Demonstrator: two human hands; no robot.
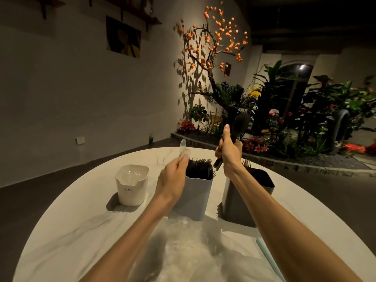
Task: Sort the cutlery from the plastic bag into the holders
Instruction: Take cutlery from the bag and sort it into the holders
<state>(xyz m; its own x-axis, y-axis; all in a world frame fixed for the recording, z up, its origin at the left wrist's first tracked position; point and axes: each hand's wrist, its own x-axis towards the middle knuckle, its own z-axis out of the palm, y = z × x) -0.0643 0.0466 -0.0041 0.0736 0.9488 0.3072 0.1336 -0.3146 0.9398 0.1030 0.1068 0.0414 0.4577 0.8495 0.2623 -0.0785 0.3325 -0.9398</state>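
On table, grey holder (195,192) of dark forks, left fingers (184,159) pinching clear spoon (183,146), right gripping dark spoons (239,123)

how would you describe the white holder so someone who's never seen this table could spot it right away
On the round white marble-look table, three cutlery holders stand in a row beyond the clear plastic bag. The short white plastic holder is the leftmost one, standing apart. Unlike the tall grey holder and tall dark holder, it is squat, has rounded corners, a small printed logo and clear cutlery inside.
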